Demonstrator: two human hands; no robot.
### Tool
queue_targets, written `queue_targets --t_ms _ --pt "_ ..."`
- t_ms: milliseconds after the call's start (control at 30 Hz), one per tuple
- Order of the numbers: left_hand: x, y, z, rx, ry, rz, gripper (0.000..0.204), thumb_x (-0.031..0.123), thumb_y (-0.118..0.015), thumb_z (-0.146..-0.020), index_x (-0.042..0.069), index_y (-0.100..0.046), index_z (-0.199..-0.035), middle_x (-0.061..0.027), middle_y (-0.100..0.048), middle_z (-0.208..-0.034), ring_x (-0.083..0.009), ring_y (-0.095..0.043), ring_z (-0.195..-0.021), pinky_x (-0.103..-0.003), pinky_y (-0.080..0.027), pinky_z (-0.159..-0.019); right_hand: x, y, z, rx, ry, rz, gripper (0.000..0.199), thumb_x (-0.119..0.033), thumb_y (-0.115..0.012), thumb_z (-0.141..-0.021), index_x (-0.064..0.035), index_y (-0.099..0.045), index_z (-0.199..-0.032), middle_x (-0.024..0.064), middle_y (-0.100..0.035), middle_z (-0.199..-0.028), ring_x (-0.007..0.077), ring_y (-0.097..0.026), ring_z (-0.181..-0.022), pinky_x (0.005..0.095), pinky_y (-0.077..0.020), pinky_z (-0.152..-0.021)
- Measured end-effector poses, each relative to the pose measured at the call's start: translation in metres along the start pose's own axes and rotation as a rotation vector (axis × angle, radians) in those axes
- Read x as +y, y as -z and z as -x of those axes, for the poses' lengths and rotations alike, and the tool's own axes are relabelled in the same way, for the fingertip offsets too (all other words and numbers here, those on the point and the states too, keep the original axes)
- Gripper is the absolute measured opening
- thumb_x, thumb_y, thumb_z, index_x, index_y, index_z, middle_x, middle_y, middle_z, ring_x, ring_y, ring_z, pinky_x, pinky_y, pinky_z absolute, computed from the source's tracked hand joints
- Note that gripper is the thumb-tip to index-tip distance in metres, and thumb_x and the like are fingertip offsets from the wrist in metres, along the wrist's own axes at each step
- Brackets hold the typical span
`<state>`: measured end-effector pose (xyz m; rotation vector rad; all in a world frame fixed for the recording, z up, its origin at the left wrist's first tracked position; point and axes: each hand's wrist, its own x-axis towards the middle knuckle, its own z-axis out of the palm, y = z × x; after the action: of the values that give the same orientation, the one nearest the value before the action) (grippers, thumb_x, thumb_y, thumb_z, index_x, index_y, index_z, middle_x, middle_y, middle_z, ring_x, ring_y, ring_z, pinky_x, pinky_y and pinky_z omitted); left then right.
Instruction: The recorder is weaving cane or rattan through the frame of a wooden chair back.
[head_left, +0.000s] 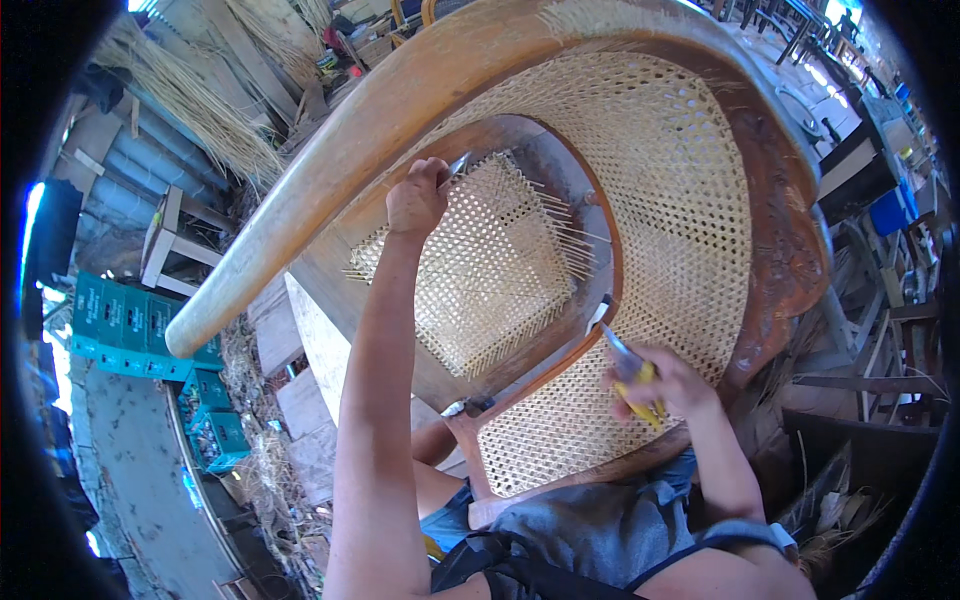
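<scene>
Your right hand has its fingers clamped on yellow-handled pliers, the woven cane panel lying toward 10 o'clock; your left hand curls by the panel's 11 o'clock edge, its grip impossible to tell.

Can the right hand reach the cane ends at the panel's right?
Probably yes: nothing covers the cane ends, though the right hand, holding a yellow-handled tool, must clear the wooden rail.

Pale printing on the teal crates at the left.
Pale block lettering, in short stacked lines, repeats across the sides of the upper crates; any marks on the lower crates are too small to read.
</scene>
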<state>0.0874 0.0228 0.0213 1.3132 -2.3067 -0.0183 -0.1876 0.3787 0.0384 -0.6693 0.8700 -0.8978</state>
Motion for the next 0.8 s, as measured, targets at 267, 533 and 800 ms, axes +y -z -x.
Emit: queue_targets --t_ms 267,533,800 --pt "-0.028 -0.004 -0.007 -0.130 0.163 0.280 0.021 0.032 -0.068 -0.084 0.015 -0.070 -0.095 -0.0064 -0.068 -0.089 -0.0242 -0.066 -0.081 -0.037 -0.050 -0.074 -0.034 -0.039 -0.276 0.119 0.101 0.284 0.016 -0.017 -0.053 -0.097 -0.0020 -0.050 -0.101 0.0053 -0.057 -0.080 0.0152 -0.060 -0.071 0.0313 -0.0491 -0.065" --pt "-0.018 0.004 -0.010 -0.117 0.150 0.287 0.016 0.022 -0.069 -0.085 0.006 -0.069 -0.090 0.0004 -0.063 -0.070 -0.0089 -0.057 -0.065 -0.027 -0.047 -0.064 -0.040 -0.043 -0.335 0.059 0.224 0.672 0.009 -0.011 -0.049 -0.097 -0.0025 -0.049 -0.098 0.0053 -0.056 -0.080 0.0149 -0.057 -0.071 0.0312 -0.0479 -0.067" --pt "-0.028 -0.004 -0.010 -0.133 0.178 0.408 0.015 0.019 -0.070 -0.086 0.005 -0.069 -0.091 0.0002 -0.062 -0.070 -0.0082 -0.056 -0.064 -0.027 -0.046 -0.062 -0.024 -0.050 -0.352 0.164 0.357 0.476 0.010 -0.011 -0.048 -0.094 -0.0020 -0.052 -0.093 0.0076 -0.058 -0.074 0.0174 -0.060 -0.068 0.0335 -0.0481 -0.062"
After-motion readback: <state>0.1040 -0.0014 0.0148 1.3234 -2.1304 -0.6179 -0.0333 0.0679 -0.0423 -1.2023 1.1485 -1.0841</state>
